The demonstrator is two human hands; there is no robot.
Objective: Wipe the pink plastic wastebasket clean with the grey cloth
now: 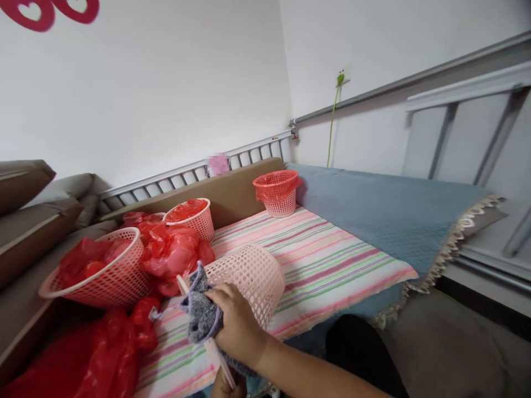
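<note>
My right hand [238, 326] grips a grey cloth [203, 312] with a purple edge, pressed against the rim of a pink perforated basket [253, 276]. That basket lies on its side on the striped cloth [327, 249], its opening toward the lower left. At the bottom edge, my left hand [228, 384] is wrapped round the basket's rim, partly cut off by the frame. More of the grey cloth shows between the two hands.
Left of the hands stand pink baskets [128, 273] lined with red bags, with loose red bags [108, 354] around them. Another lined basket [282, 199] stands at the back. Cushions [33, 237] are at the left, a blue cover [373, 210] at the right.
</note>
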